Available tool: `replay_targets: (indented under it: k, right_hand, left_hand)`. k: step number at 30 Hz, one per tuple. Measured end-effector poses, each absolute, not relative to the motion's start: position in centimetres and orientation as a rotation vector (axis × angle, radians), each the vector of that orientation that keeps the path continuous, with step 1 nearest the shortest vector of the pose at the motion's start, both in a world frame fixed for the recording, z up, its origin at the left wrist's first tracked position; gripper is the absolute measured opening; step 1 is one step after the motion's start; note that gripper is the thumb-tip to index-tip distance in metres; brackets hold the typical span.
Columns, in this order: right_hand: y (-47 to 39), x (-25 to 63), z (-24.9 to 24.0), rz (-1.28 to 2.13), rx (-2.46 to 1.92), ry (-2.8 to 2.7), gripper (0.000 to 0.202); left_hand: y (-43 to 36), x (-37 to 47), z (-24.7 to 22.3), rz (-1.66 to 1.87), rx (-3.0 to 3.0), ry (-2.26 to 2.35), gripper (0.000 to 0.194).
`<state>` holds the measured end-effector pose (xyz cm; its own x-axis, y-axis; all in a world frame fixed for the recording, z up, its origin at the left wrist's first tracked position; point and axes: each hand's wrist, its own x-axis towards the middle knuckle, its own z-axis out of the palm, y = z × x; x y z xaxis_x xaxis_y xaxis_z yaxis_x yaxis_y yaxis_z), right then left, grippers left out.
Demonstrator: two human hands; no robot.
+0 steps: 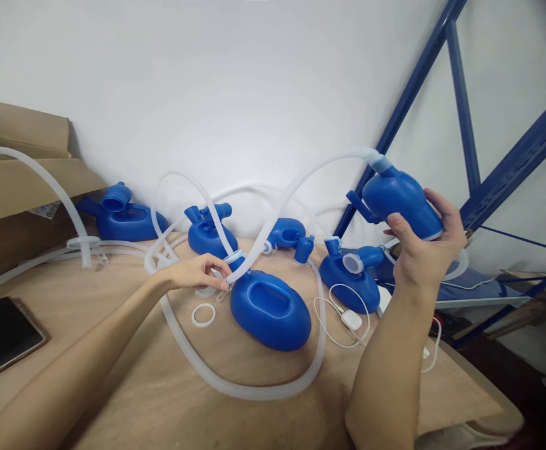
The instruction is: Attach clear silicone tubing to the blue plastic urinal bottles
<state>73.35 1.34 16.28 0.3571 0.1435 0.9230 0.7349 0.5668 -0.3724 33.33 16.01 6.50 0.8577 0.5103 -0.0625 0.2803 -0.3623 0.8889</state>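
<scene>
My right hand [425,240] holds a blue container [397,200] up in the air, fingers wrapped round its base. From that container's neck a translucent hose [296,184] arches down to the left. Near the hose's lower end, at the neck of a blue bottle [273,312] lying on the table, my left hand [202,273] is closed with thumb and fingertips together. Exactly what it pinches is too small to tell. Just below that hand, a white ring [204,315] lies on the wood.
More blue bottles [211,237] [350,284] stand along the wall, another [127,219] by a cardboard box [33,181]. A tablet [3,337] lies at left, a white cable with a plug [351,319] at right. Hoses loop over the table [151,387]. A blue metal frame [463,106] rises at right.
</scene>
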Motion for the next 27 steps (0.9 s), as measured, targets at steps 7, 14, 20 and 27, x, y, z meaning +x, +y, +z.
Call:
replay_targets:
  k: [7,14,20,27]
  right_hand:
    - [1.0,72.3,16.8,-0.458,-0.906,-0.978,0.063]
    - [1.7,71.1,16.9,-0.391,-0.860,-1.037,0.061]
    - [1.0,71.4,17.3,-0.308,-0.816,-0.948,0.079]
    - [0.8,72.9,17.2,-0.230,-0.737,-0.781,0.076]
  left_hand:
    - [14.5,34.2,8.1,0.364,1.876,0.518,0.050]
    - [13.5,34.7,8.6,0.561,1.915,0.505,0.046]
    - [14.3,35.1,7.6,0.785,1.812,0.401,0.035]
    - [13.3,35.7,7.8,0.795,1.603,0.336,0.034]
